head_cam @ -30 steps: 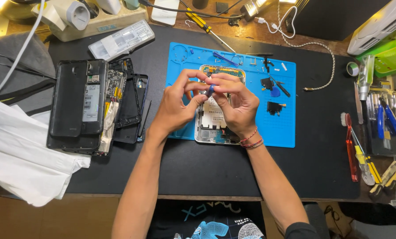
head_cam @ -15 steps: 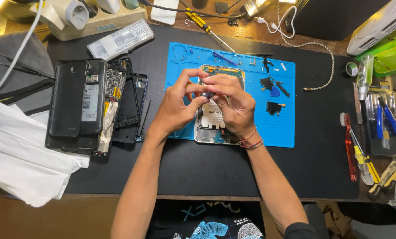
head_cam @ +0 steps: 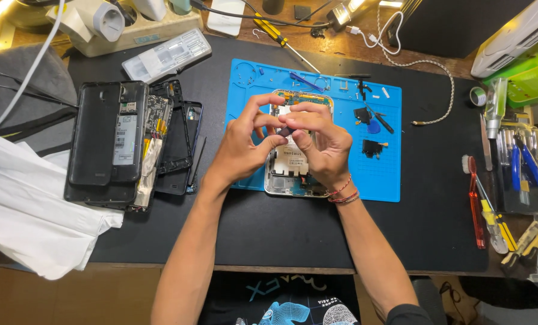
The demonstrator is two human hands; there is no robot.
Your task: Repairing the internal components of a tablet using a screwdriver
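Both hands having drawn closer together, the left hand (head_cam: 245, 144) and right hand (head_cam: 317, 141) pinch a small dark part (head_cam: 286, 130) between fingertips above the opened phone (head_cam: 293, 165) on the blue mat (head_cam: 383, 174), where a slip could drop it among loose pieces.

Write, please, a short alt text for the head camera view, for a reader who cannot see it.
Both hands, the left hand and the right hand, pinch a small dark part above an opened phone on a blue work mat. Dismantled phone shells lie to the left, hand tools to the right.
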